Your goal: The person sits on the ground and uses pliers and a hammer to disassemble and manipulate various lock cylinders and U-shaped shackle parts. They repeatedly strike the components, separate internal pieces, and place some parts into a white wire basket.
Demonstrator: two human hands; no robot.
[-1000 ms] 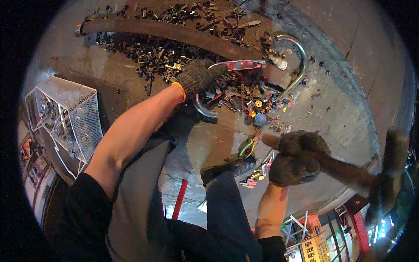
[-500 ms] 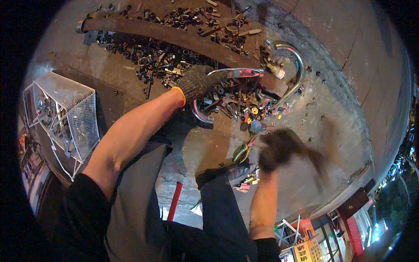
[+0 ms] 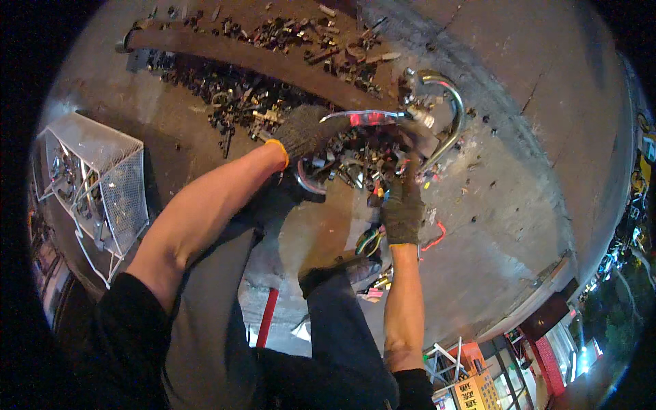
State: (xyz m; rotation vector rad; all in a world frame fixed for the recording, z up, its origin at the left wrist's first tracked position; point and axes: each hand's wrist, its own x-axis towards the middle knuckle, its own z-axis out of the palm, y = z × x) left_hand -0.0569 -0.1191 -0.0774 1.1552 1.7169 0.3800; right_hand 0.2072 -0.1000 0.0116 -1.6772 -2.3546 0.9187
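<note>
A dark knit glove with an orange-yellow cuff covers my left hand, which is closed around a shiny bent metal pipe. The pipe's far end rests against the end of a long rusty steel beam. A curved shiny part shows below that hand, apparently of the same pipe. My right hand, gloved too, is closed on the handle of a hammer. The hammer's head is blurred, close to the pipe's end. Pliers with green-yellow handles lie beside my right wrist.
Small metal fittings are heaped around the beam. Another bent shiny pipe lies past its right end. A white mesh cage holding metal pieces stands at left. A red strip lies near my legs, and a red cord-like piece lies right.
My right hand has swung the hammer from the right up and leftward to the pipe's end. My left hand keeps its hold on the pipe, nearly in place.
</note>
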